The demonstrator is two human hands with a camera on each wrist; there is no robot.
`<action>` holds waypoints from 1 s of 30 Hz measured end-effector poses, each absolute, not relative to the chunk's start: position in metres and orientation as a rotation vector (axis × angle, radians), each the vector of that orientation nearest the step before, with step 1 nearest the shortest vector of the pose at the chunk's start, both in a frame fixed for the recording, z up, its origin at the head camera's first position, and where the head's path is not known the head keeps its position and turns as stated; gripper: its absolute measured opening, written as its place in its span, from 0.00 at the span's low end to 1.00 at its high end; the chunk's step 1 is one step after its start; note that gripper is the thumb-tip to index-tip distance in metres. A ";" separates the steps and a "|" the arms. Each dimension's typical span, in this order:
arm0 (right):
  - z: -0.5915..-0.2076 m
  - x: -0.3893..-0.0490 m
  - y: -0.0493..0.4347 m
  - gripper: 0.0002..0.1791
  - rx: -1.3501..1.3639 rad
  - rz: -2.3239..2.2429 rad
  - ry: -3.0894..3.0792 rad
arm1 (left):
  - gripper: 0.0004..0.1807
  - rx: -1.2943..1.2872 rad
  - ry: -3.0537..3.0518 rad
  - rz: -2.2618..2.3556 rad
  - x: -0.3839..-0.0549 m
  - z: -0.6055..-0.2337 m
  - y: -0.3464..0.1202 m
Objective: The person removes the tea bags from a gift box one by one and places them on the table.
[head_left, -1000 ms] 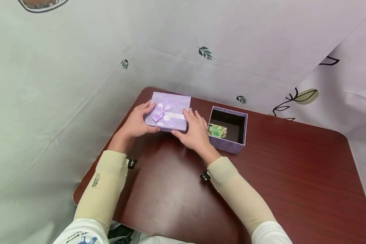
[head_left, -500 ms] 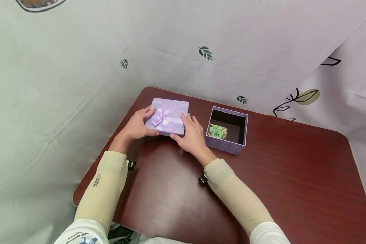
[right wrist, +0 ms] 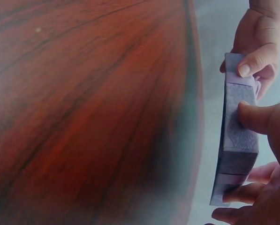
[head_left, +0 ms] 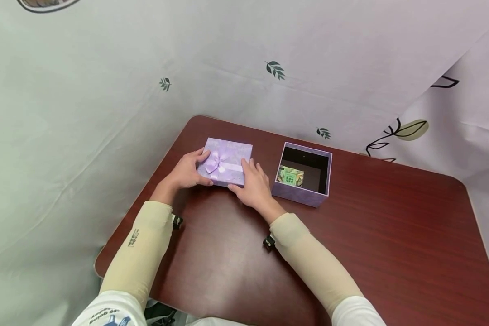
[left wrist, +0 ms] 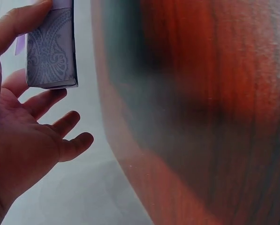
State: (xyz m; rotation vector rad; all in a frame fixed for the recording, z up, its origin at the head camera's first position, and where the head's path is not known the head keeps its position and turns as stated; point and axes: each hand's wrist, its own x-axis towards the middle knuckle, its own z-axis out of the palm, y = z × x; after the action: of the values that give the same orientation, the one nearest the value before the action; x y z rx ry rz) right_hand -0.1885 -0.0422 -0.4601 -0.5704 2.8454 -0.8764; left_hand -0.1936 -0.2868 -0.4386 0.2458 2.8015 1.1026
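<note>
A square purple gift box lid (head_left: pixel 232 151) with a lilac ribbon bow (head_left: pixel 215 163) is held between both hands over the left part of the table. My left hand (head_left: pixel 187 171) grips its left side, thumb on the front wall. At the right side my right hand (head_left: pixel 253 184) grips it, with the thumb likewise on the front wall. The left wrist view shows the lid's patterned side wall (left wrist: pixel 48 54) standing above the tabletop, the lower fingers spread beneath. From the right wrist, the lid (right wrist: pixel 240 126) appears edge-on between both hands.
Right of the lid stands the open purple gift box (head_left: pixel 299 195), dark inside, with a small green patterned packet (head_left: pixel 290 175) in its left part. The reddish-brown table (head_left: pixel 391 217) has rounded corners. A pale leaf-printed curtain (head_left: pixel 228 90) hangs behind and at the left.
Both hands have brought the lid a little toward the front, away from the table's back edge. The box and packet have stayed in place.
</note>
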 end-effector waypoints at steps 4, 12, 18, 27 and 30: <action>-0.463 -0.189 -0.043 0.51 -0.539 -0.857 2.837 | 0.57 0.248 2.788 1.109 -0.197 -0.445 -0.287; -0.470 -0.188 -0.047 0.51 -0.477 -0.813 2.774 | 0.57 0.210 2.745 1.069 -0.197 -0.452 -0.287; -0.473 -0.186 -0.050 0.51 -0.445 -0.819 2.741 | 0.58 0.191 2.731 1.022 -0.199 -0.460 -0.288; -0.475 -0.185 -0.054 0.51 -0.417 -0.820 2.729 | 0.58 0.211 2.747 1.009 -0.199 -0.467 -0.289; -0.478 -0.183 -0.054 0.51 -0.421 -0.793 2.744 | 0.58 0.223 2.758 1.008 -0.199 -0.470 -0.289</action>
State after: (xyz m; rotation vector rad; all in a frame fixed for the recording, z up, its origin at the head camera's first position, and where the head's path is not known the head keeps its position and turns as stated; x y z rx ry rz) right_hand -0.1834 -0.0544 -0.4778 -0.4214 2.7439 -0.7929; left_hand -0.1989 -0.2885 -0.4697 0.2227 2.7583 1.0076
